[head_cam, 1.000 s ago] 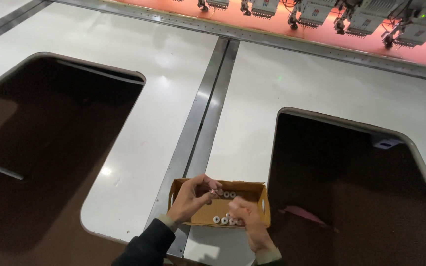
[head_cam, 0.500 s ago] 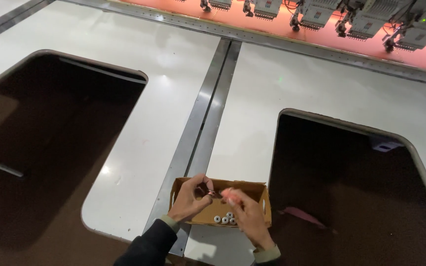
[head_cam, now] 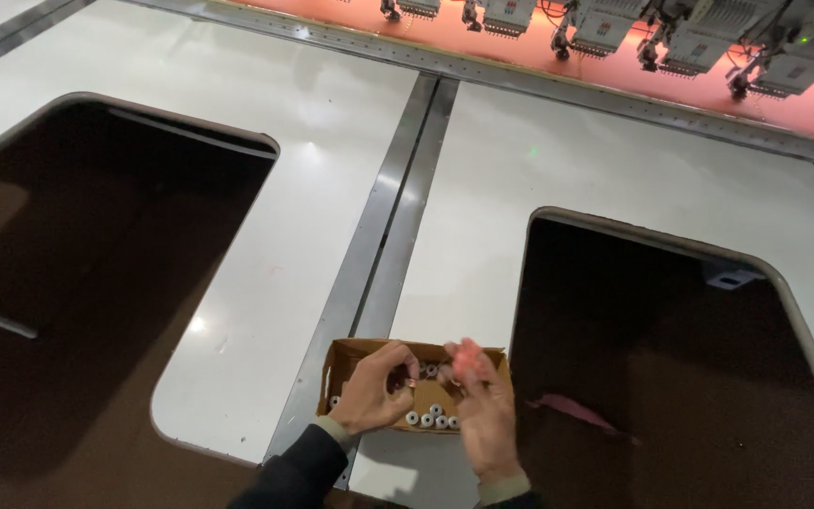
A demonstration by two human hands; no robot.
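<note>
- A wide white table (head_cam: 558, 188) fills the frame, with two big dark rounded cut-outs: one at left (head_cam: 87, 283), one at right (head_cam: 680, 377).
- A grey metal strip (head_cam: 383, 254) runs from top centre down to the bottom, splitting the white surface.
- Along the upper right edge, a row of machine heads (head_cam: 708, 38) sits against a pinkish-red band.
- Bottom centre: a small open brown cardboard box (head_cam: 341, 363), lying on the white surface across the strip.
- Left hand (head_cam: 374, 391) over the box, fingers curled in, thumb and fingertips pinched on something tiny; what it is I cannot tell.
- Right hand (head_cam: 482, 405) just beside it, fingers loosely spread, blurred; a grip cannot be told.
- Small white bobbins (head_cam: 431, 418) lie in the box between both hands.
</note>
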